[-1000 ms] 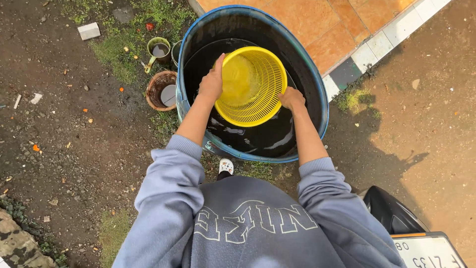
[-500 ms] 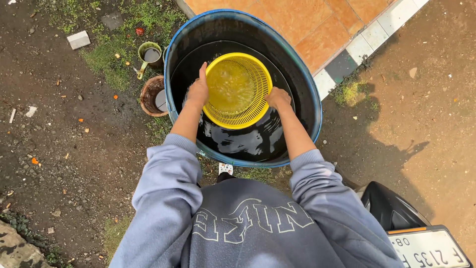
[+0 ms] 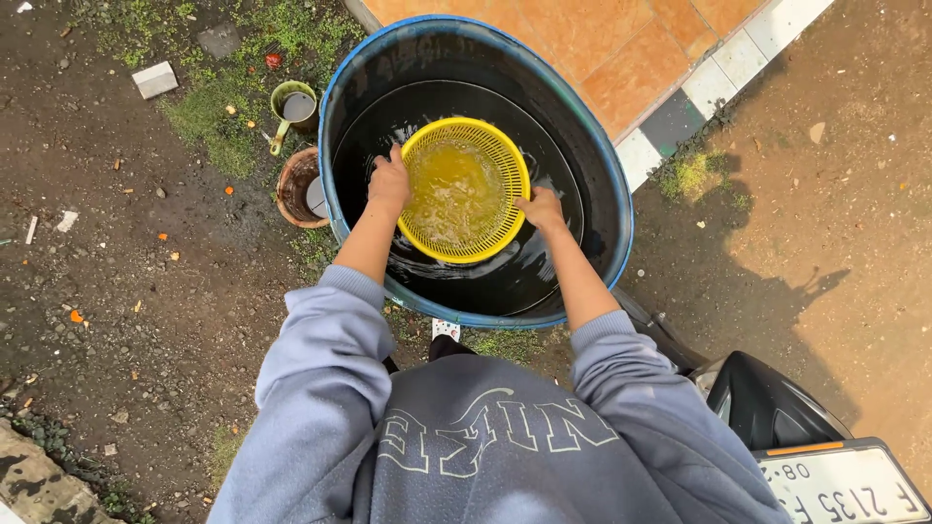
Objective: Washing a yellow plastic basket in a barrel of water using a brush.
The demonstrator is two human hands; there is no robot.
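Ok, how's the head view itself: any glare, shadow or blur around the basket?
Head view: sharp, soft daylight; pale reflections ripple on the dark water beside the yellow basket; left hand and right hand crisp; a shadow falls across the dirt at right.

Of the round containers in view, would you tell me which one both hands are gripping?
The yellow mesh basket, dipped in the blue barrel. The left hand and right hand hold its rim; the green mug and brown pot sit untouched on the ground.
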